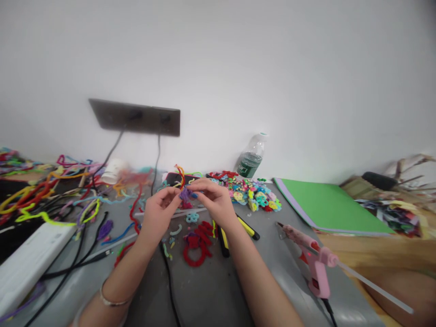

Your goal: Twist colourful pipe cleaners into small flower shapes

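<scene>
My left hand [160,210] and my right hand [214,200] meet over the middle of the table, fingertips pinched on a small purple pipe-cleaner piece [185,196]. Its exact shape is partly covered by the fingers. Orange and red pipe-cleaner ends [180,171] rise just behind it; I cannot tell whether they are joined to it. Below the hands lie a light blue pipe-cleaner flower [192,217] and a red pipe-cleaner ring with a purple part [195,260]. Yellow-and-black pliers handles [248,228] stick out on both sides of my right forearm.
A pink glue gun [315,268] with a glue stick lies at right, near green sheets [327,204]. Behind are a plastic bottle [251,159] and heaped pipe-cleaner flowers [260,198]. Tangled pipe cleaners, black cables and a white box [37,263] fill the left. Someone's limb [402,290] shows lower right.
</scene>
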A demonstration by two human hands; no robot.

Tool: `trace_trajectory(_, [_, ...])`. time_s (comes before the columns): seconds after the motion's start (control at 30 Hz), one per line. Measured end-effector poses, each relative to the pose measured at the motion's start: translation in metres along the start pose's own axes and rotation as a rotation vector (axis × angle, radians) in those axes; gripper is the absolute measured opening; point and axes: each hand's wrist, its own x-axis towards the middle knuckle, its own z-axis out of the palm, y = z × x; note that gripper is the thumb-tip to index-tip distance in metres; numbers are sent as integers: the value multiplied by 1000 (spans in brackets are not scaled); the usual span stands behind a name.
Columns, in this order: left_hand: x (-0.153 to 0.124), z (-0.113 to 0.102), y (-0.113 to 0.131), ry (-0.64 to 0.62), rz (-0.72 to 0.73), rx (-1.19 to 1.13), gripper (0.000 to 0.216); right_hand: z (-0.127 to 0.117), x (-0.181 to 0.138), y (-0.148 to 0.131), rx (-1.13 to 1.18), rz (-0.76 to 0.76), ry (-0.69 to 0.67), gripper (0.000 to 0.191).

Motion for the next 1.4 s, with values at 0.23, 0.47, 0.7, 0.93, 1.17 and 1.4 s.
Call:
trace_trajectory(0.23, [-1,1,4,11,62,66,16,-1,1,-3,-33,27,-3,14])
trace_trajectory(0.47, [-2,2,6,-13,71,114,14,-2,1,-3,-35,121,8,14])
trace_trajectory(0.7, [-4,6,6,24,50,113,17,-6,1,-3,-22,86,-38,9])
trace_trajectory(0.93, [-5,8,7,49,36,107,20,-3,0,0,28,190,4,14])
trace_trajectory(1.17, [-1,3,-1,38,18,181,22,-3,0,1,-145,122,-64,12])
trace_trajectory(1.4, [-1,3,-5,-10,37,143,17,-8,0,5,-60,211,-47,17])
